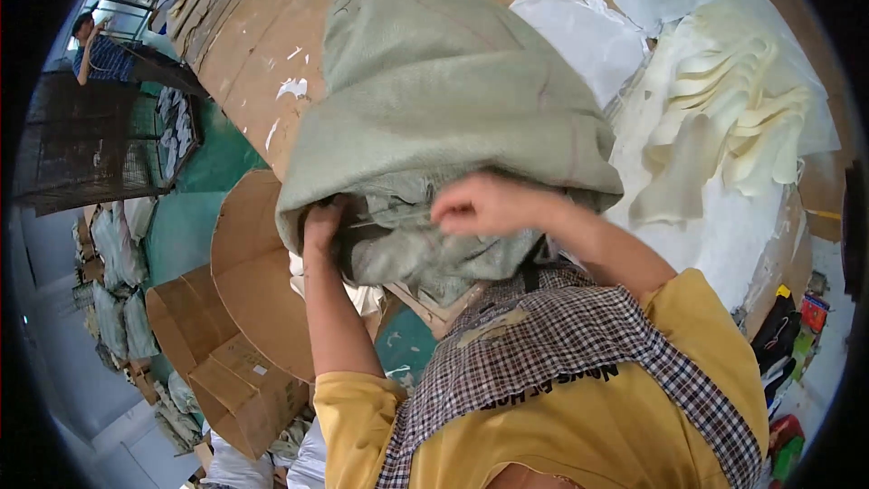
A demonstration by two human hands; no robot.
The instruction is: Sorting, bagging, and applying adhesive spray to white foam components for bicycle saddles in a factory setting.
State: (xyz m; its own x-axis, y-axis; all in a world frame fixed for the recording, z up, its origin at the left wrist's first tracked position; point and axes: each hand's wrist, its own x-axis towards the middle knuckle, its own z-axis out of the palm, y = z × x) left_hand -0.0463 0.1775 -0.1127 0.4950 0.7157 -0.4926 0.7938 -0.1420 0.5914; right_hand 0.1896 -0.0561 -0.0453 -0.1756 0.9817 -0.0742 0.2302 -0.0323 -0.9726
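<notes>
A large grey-green woven sack (pixel 444 118) lies full and bulging on the table in front of me, its gathered mouth toward my body. My left hand (pixel 323 222) is at the left side of that mouth, closed on the sack's edge, with its fingertips partly hidden under the folded cloth. Over the right part of the mouth is my right hand (pixel 489 204), blurred by motion. Its fingers are curled together, and I cannot make out what is in them. A thin pale strand crosses the crumpled cloth between both hands.
Limp cream-coloured pieces (pixel 724 109) lie on white sheeting (pixel 588 32) at right. Open cardboard boxes (pixel 240 389) stand on the green floor at left. Paper scraps (pixel 292 88) lie on the brown tabletop (pixel 253 45). At far left is another person (pixel 104 54) beside a dark mesh cage.
</notes>
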